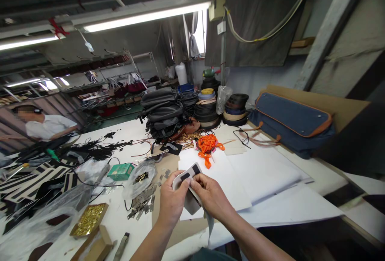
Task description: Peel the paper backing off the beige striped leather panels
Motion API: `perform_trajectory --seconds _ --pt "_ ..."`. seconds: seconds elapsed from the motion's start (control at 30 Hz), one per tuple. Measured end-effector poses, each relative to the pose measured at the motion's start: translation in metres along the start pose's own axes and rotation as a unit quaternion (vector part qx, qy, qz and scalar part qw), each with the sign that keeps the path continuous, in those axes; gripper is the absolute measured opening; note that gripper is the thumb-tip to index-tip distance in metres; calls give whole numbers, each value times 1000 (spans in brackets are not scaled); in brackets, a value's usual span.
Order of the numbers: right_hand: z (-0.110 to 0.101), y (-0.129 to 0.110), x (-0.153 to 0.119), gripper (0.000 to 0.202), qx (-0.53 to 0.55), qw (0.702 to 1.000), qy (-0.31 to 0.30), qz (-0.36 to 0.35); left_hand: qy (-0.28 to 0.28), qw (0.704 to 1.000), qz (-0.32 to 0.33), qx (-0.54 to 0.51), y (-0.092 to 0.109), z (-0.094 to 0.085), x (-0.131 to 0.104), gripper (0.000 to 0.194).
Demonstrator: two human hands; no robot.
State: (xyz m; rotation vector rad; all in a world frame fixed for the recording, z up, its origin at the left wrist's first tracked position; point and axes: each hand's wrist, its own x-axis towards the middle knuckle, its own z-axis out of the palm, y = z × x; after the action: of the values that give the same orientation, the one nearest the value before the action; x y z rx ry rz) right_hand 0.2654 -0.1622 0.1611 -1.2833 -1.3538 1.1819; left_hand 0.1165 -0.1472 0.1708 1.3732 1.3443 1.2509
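Observation:
Both hands hold a light grey, flat piece [191, 205] with a rounded corner and black rectangular patches, above the front of the table. My left hand [172, 201] grips its left edge, thumb pressed on the face near one black patch. On the right side, my right hand [212, 197] pinches the piece with thumb and fingers, close to the left thumb. A pale grey strap [209, 229] hangs below the right hand. The fingers behind the piece are hidden. White sheets [222, 177] lie under and beyond the hands.
Left of the hands lie small metal plates [142, 201], a green box [120, 171] and a tray of brass-coloured bits [89, 219]. Orange ribbon [207, 144], stacked black bags [161, 110], strap rolls [207, 110] and a blue bag [291, 114] stand behind. A person [49, 124] sits far left.

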Motion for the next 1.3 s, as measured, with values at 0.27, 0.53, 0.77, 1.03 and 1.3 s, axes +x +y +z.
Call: perform_trajectory --seconds 0.27,0.53,0.77,1.03,1.3 --pt "-3 -17 -22 27 -115 988 32 -97 44 999 27 -4 -1 13 -4 26" --pt "-18 -9 -61 25 -54 996 -35 -60 122 967 -103 -200 -30 -32 36 60" --pt "-40 50 -37 36 -27 999 15 -15 121 941 -159 -272 -26 -44 21 61" --pt "-15 41 -30 37 35 997 50 38 110 944 -92 -298 -15 -33 3 61" --pt "-15 20 -21 37 55 996 59 -27 -82 846 -318 -420 -40 -6 -53 53"
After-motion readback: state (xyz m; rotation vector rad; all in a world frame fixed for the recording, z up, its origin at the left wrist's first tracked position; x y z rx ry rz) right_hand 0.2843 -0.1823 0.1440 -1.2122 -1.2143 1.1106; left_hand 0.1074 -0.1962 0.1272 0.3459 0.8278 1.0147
